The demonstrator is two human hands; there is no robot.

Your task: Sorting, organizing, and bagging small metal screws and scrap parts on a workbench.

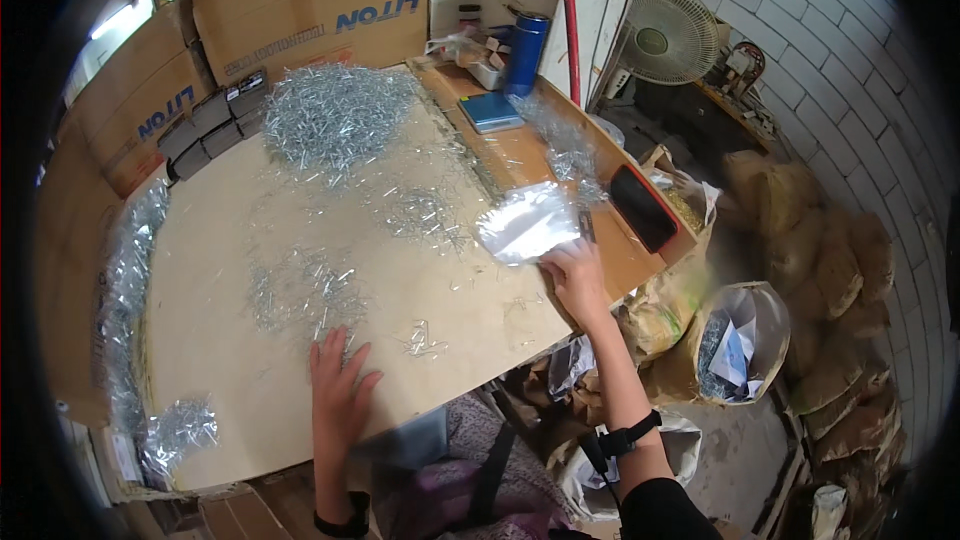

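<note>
Resting flat with fingers spread, the left hand [338, 388] lies on the board [220, 380] beside a thin scatter of nails [300, 290]. Farther right, the right hand [574, 275] pinches a clear plastic bag [526, 222] at the board's edge. Beyond lies the big nail heap [335, 112].

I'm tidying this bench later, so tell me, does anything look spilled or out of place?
Yes. The small metal pieces are heaped at the far end of the board, with thinner patches strewn down toward the left hand. The right hand touches a clear plastic bag lying crumpled at the board's edge.
</note>
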